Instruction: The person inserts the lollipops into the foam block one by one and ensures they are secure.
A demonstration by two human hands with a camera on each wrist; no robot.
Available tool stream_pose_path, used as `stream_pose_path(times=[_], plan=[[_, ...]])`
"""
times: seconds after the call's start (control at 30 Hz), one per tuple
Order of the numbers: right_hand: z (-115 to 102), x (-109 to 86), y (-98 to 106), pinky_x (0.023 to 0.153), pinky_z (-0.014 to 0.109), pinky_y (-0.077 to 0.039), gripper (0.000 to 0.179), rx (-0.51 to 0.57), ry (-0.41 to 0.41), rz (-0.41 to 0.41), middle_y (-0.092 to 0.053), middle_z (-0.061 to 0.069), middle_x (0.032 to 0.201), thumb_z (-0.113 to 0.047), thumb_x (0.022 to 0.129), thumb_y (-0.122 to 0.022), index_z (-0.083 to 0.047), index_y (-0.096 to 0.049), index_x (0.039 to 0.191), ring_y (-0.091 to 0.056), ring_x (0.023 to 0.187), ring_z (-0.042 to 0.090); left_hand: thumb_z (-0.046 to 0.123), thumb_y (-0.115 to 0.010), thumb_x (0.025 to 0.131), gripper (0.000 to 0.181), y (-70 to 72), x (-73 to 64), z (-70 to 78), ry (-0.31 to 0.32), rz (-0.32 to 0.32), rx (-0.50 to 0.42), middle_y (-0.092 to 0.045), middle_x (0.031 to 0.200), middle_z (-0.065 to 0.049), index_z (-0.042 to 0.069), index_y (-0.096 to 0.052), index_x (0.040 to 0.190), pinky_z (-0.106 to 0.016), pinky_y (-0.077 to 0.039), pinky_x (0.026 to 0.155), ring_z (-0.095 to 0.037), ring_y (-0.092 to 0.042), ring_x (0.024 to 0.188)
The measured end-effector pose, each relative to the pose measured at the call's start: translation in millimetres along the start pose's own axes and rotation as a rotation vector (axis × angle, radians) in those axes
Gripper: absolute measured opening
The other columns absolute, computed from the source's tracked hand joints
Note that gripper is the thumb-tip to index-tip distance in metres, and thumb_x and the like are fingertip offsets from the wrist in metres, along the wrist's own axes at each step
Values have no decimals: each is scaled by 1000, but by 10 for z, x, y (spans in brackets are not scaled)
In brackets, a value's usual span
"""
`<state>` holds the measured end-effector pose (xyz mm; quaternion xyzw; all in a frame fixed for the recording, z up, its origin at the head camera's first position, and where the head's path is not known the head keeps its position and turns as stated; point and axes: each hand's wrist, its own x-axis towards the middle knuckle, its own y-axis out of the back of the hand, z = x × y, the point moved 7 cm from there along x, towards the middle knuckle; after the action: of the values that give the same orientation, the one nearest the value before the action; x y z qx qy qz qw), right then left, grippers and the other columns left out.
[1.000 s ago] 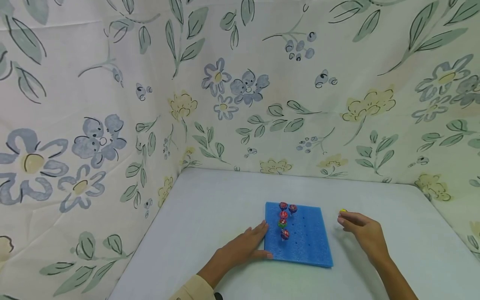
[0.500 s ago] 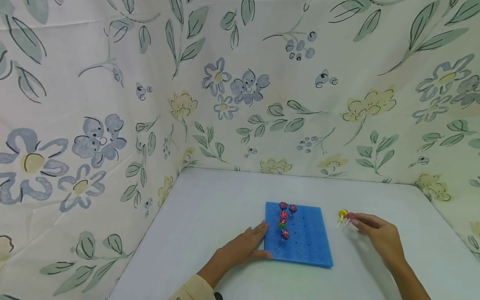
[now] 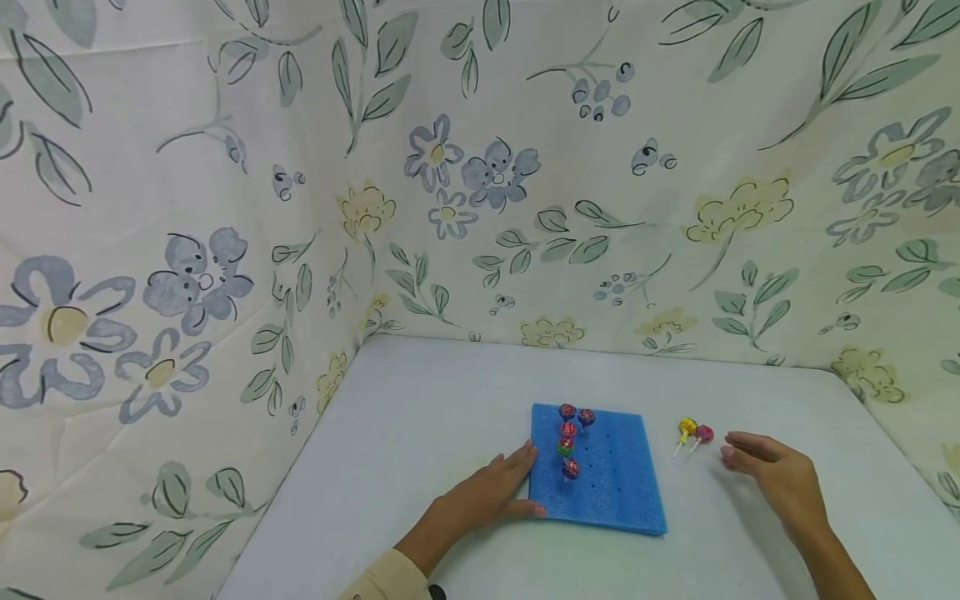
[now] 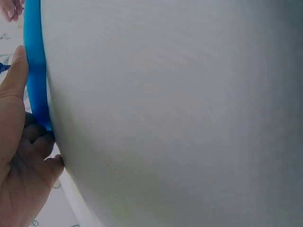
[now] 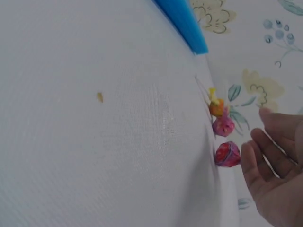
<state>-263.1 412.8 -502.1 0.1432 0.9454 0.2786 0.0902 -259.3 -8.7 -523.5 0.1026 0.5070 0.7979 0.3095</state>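
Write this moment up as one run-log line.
left hand: touching edge of blue board | board lollipops: five | right hand: beside loose lollipops | loose lollipops: three in right wrist view

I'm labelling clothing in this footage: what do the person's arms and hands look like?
The left hand is bare, with a beige sleeve behind it and a small black part, too cropped to identify, beside the sleeve. The right hand is bare too, its visible forearm sleeveless.
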Motion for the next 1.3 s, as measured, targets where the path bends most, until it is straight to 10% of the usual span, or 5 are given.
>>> stream_pose_path(times=[0.67,0.8,0.97,1.3], plan=[[107,45,129,95,52,-47,61,-149,11,-9,-68,23,139,-43,100,-74,2,-65,141,-53,102,-1,68,-61,97,96,0,-2,0,13,3,7,-22,177,1,16,-26,170,-51,-38,124,-38,-34,158],[136,33,122,87,42,-51,53,-196,32,-48,-64,25,144,-27,101,-72,2,-63,143,-64,114,19,69,-60,97,96,-10,-2,-6,14,0,8,-22,177,1,16,-26,170,-50,-37,125,-36,-33,159],[188,53,104,102,71,-41,55,-200,31,-106,-55,33,149,-7,94,-68,7,-57,146,-42,140,58,68,-61,96,97,-7,-2,-8,18,-1,4,-22,177,1,16,-26,170,-51,-38,124,-38,-34,158],[246,64,68,83,53,-51,48,-317,33,-50,-75,26,113,-4,85,-81,7,-69,131,-64,111,49,68,-61,97,97,-24,10,-19,10,-5,4,-22,177,1,15,-26,170,-50,-36,126,-35,-32,159]])
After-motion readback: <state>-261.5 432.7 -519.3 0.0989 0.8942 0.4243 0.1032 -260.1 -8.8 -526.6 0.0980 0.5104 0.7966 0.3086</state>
